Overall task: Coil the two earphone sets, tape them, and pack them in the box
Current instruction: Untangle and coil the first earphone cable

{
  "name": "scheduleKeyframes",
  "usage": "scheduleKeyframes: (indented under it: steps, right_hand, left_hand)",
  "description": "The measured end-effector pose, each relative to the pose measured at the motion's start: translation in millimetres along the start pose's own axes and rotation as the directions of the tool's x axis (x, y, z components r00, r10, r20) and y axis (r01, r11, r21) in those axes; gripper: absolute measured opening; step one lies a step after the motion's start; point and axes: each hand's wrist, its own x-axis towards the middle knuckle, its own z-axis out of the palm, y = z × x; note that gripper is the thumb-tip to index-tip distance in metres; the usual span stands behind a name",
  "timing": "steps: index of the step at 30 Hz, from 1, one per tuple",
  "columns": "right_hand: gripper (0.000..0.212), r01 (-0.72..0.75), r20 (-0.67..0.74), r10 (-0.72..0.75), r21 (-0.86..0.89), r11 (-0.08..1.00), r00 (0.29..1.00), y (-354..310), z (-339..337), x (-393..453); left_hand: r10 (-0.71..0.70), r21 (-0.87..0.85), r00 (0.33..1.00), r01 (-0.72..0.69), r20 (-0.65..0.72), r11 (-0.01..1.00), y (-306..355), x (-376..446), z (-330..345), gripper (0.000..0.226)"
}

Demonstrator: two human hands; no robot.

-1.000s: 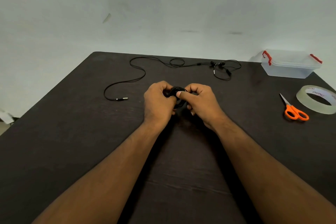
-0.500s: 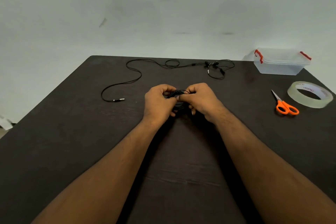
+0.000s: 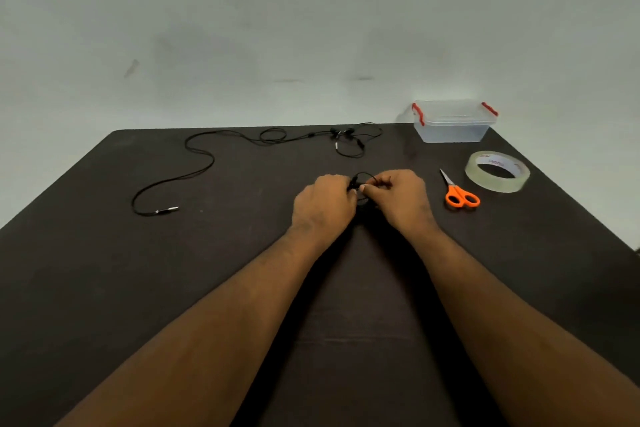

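Tape roll (image 3: pixel 497 170) core print unreadable. Left of it, left hand (image 3: pixel 323 203) and right hand (image 3: pixel 401 199) pinch coiled earphones (image 3: pixel 362 180).

coiled earphones (image 3: pixel 362 180) mostly hidden btwn hands, forearms cut off at bottom edge, tape roll (image 3: pixel 497 171) print unreadable
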Motion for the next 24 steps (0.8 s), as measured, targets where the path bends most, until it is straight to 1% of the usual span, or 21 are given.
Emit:
scheduleKeyframes:
  steps: [1, 2, 4, 5, 8, 10, 13, 16, 19, 21, 24]
  right_hand:
    - [0.019, 0.038, -0.001, -0.039, -0.104, 0.994, 0.999, 5.0, -1.9, 0.1]
    - [0.025, 0.065, 0.001, -0.065, -0.167, 0.984, 0.998, 7.3, -1.8, -0.6]
    - [0.037, 0.086, 0.003, -0.088, -0.23, 0.969, 0.996, 9.1, -0.4, -0.3]
    - [0.038, 0.086, 0.016, -0.085, -0.253, 0.964, 0.996, 9.6, 0.5, 1.1]
    - [0.027, 0.088, 0.087, -0.062, -0.339, 0.937, 0.994, 7.5, 0.5, 2.0]
    - [0.022, 0.116, 0.116, -0.074, -0.413, 0.903, 0.99, 4.6, 1.5, 1.6]
    - [0.026, 0.152, 0.129, -0.097, -0.538, 0.829, 0.987, 2.1, 5.6, 1.3]
    - [0.03, 0.166, 0.142, -0.101, -0.586, 0.793, 0.985, 4.1, 7.8, 3.0]
    - [0.034, 0.192, 0.142, -0.134, -0.578, 0.793, 0.981, 7.1, 7.9, 3.9]
    - [0.031, 0.195, 0.134, -0.144, -0.563, 0.803, 0.98, 8.0, 7.5, 4.4]
    - [0.03, 0.187, 0.137, -0.133, -0.558, 0.809, 0.982, 8.9, 8.4, 5.6]
  left_hand:
    - [0.031, 0.076, 1.0, -0.031, 0.004, 0.997, 6.5, -0.6, 6.4, 0.026]
    - [0.051, 0.124, 0.999, -0.052, 0.01, 0.991, 10.0, -1.6, 11.2, 0.028]
    - [0.053, 0.152, 0.999, -0.054, 0.01, 0.987, 11.1, -1.5, 17.3, 0.031]
    - [0.04, 0.143, 0.999, -0.041, 0.011, 0.989, 9.5, -0.4, 18.4, 0.033]
    - [0.011, 0.093, 1.0, -0.014, 0.026, 0.996, 4.5, -0.6, 19.1, 0.04]
    - [0.006, 0.08, 1.0, -0.008, 0.019, 0.997, 3.0, -1.1, 18.2, 0.047]
    - [-0.004, 0.1, 1.0, 0.003, 0.008, 0.995, 1.7, -0.3, 18.0, 0.051]
    - [-0.011, 0.097, 1.0, 0.012, -0.006, 0.995, 0.9, 1.5, 19.1, 0.055]
    - [-0.019, 0.046, 0.999, 0.021, -0.032, 0.999, -1.5, 3.2, 17.6, 0.058]
    - [-0.016, 0.04, 0.999, 0.017, -0.033, 0.999, -2.3, 3.5, 16.5, 0.053]
    - [-0.02, -0.001, 0.998, 0.02, -0.056, 1.0, -1.6, 3.4, 15.0, 0.04]
